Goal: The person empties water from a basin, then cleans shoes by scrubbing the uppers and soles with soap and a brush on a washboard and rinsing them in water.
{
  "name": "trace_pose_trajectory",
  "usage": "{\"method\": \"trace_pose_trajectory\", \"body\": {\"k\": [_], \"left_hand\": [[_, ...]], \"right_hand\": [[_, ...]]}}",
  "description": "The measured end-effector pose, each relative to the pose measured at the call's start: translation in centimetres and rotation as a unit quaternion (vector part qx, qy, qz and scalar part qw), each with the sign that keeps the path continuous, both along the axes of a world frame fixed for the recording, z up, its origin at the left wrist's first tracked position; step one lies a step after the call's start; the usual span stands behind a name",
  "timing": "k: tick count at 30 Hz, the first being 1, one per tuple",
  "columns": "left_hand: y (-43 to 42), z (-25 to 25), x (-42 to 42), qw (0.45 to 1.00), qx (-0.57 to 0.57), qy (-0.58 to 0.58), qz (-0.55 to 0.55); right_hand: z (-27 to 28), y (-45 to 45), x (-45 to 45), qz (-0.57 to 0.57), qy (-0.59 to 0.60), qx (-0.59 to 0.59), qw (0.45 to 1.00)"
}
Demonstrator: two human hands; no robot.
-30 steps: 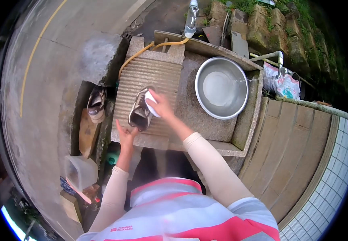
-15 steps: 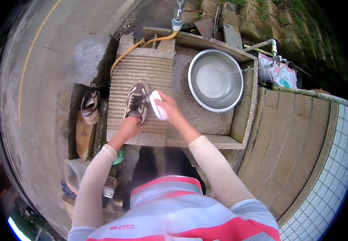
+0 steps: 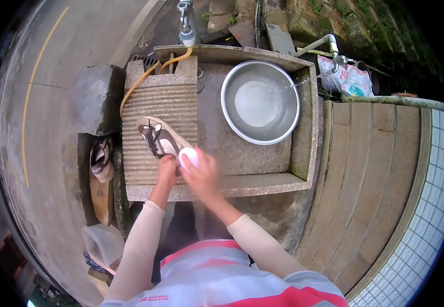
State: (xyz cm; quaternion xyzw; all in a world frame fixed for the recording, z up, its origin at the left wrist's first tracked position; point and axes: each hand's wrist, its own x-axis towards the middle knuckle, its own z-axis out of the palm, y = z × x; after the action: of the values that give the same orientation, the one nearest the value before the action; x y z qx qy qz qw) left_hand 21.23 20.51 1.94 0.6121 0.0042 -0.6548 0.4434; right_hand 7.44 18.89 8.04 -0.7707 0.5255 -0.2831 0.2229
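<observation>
A brown and white sneaker (image 3: 158,139) with dark laces lies tilted on the ribbed stone washboard (image 3: 155,105), toe pointing away and to the left. My left hand (image 3: 167,171) is closed on its heel end, fingers partly hidden in the shoe opening. In my right hand (image 3: 201,174) is a white scrub brush (image 3: 188,157), pressed to the side of the sneaker near the heel; its bristles are hidden. Right of the washboard, a metal basin (image 3: 226,110) stands in the stone sink (image 3: 242,190), with some water in it.
A tap (image 3: 339,60) at the right runs a thin stream into the basin. A yellow hose (image 3: 139,84) curves along the washboard's left edge. The other sneaker (image 3: 101,161) rests in a stone niche at left. Beyond the basin's right lies a printed sack (image 3: 347,79).
The sneaker has turned, its toe swinging left and its sole side now toward my right hand. The brush has come down to the heel side. The whole view has shifted slightly.
</observation>
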Motion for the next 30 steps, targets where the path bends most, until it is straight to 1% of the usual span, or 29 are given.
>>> {"method": "trace_pose_trajectory", "body": {"k": [1, 2, 3, 4, 6, 7, 9, 10, 11, 12, 14, 15, 16, 17, 18, 19, 20, 21, 22, 23, 24, 25, 26, 27, 30], "left_hand": [[1.0, -0.8, -0.8, 0.999, 0.023, -0.018, 0.025], [0.8, 0.2, -1.6, 0.997, 0.043, -0.038, 0.048], [1.1, -0.2, -1.5, 0.996, 0.022, -0.068, 0.043], [0.4, -0.4, -1.3, 0.997, 0.007, -0.072, 0.023], [-0.2, -0.3, -0.7, 0.997, -0.017, -0.075, -0.006], [0.6, -3.0, -0.1, 0.995, -0.010, -0.086, -0.041], [0.2, -1.5, -0.6, 0.997, 0.002, -0.074, -0.006], [0.2, -0.9, -1.1, 0.998, 0.010, -0.065, 0.011], [1.0, -1.3, -0.5, 0.999, -0.011, -0.032, -0.015], [2.1, -2.2, 0.2, 1.000, -0.009, -0.022, -0.012], [4.4, -4.2, 1.1, 1.000, -0.003, -0.010, -0.005], [4.4, -2.8, 1.2, 1.000, -0.011, -0.008, -0.015], [4.2, -1.6, 1.1, 0.999, -0.038, -0.017, -0.030], [4.8, -2.2, 1.4, 0.997, -0.046, -0.029, -0.046], [5.4, -2.9, 1.7, 0.996, -0.054, -0.041, -0.060], [5.2, -3.0, 1.7, 0.996, -0.049, -0.050, -0.048], [4.9, -2.5, 1.2, 0.997, -0.041, -0.058, -0.036], [5.1, -2.1, 1.1, 0.997, -0.032, -0.067, -0.028], [5.1, -2.0, 1.0, 0.997, -0.018, -0.072, 0.004], [5.4, -2.4, 1.3, 0.997, -0.017, -0.074, -0.002], [5.6, -2.6, 1.2, 0.997, -0.016, -0.071, -0.009], [5.4, -2.6, 1.1, 0.998, -0.009, -0.059, -0.009], [5.0, -2.6, 1.0, 0.999, -0.003, -0.048, -0.008], [4.6, -2.6, 0.9, 0.999, 0.003, -0.040, -0.005], [3.8, -1.7, 0.6, 0.999, 0.012, -0.051, 0.012]], "right_hand": [[-0.6, -0.9, 1.2, -0.002, 0.009, 0.001, 1.000], [-1.9, -2.9, 3.5, 0.013, 0.020, 0.005, 1.000], [-2.5, -5.3, 5.8, 0.021, 0.019, -0.011, 1.000], [-2.6, -7.6, 8.0, 0.029, 0.044, -0.030, 0.998], [-4.0, -9.5, 9.8, 0.032, 0.089, 0.022, 0.995], [-4.2, -8.7, 8.9, 0.044, 0.045, 0.022, 0.998], [-3.4, -6.8, 4.0, 0.071, -0.029, 0.008, 0.997], [-3.1, -5.0, 1.9, 0.071, -0.033, 0.008, 0.997], [-2.4, -3.0, -0.1, 0.056, -0.034, 0.002, 0.998], [-1.6, -1.4, -1.6, 0.066, -0.024, 0.021, 0.997], [-1.4, -0.3, -1.8, 0.091, -0.054, 0.028, 0.994], [-1.6, -1.7, -0.3, 0.081, -0.074, 0.032, 0.993], [-3.3, -3.9, 2.4, 0.067, -0.100, 0.041, 0.992], [-3.7, -6.7, 5.4, 0.068, -0.115, 0.033, 0.990], [-3.3, -9.8, 8.6, 0.094, -0.126, -0.012, 0.987], [-3.2, -11.9, 11.7, 0.116, -0.130, -0.030, 0.984], [-3.8, -12.7, 14.1, 0.143, -0.117, -0.029, 0.982], [-3.3, -11.9, 14.2, 0.159, -0.126, -0.037, 0.979], [-2.5, -11.4, 13.8, 0.176, -0.134, -0.051, 0.974], [-2.0, -9.7, 11.6, 0.194, -0.135, -0.058, 0.970], [-1.6, -8.1, 8.3, 0.193, -0.113, -0.069, 0.972], [-2.0, -6.1, 5.0, 0.192, -0.085, -0.037, 0.977], [-2.1, -4.4, 1.7, 0.190, -0.051, -0.046, 0.979], [-2.2, -2.8, -1.0, 0.199, -0.009, -0.023, 0.980], [-2.0, -4.3, 1.7, 0.204, -0.042, -0.059, 0.976]]}}
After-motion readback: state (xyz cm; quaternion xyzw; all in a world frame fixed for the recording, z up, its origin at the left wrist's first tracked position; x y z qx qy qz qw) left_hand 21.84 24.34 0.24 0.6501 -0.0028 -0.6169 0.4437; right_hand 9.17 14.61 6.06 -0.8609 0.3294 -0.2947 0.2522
